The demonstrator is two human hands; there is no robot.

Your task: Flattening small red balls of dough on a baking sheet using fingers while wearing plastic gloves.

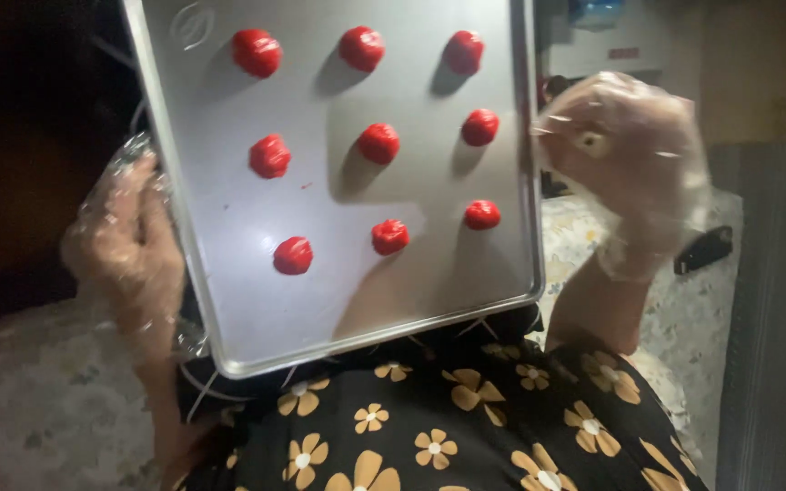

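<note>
A metal baking tray is held up in front of the person, above a black dress with tan flowers. Nine red dough balls sit on it in three rows of three. The left hand, in a clear plastic glove, has its grip clamped on the tray's left edge. The gloved right hand closes against the right rim, fingers curled together.

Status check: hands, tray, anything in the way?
Left hand grips tray edge; right hand at opposite rim. Nine red dough balls on it. Nothing blocking.
</note>
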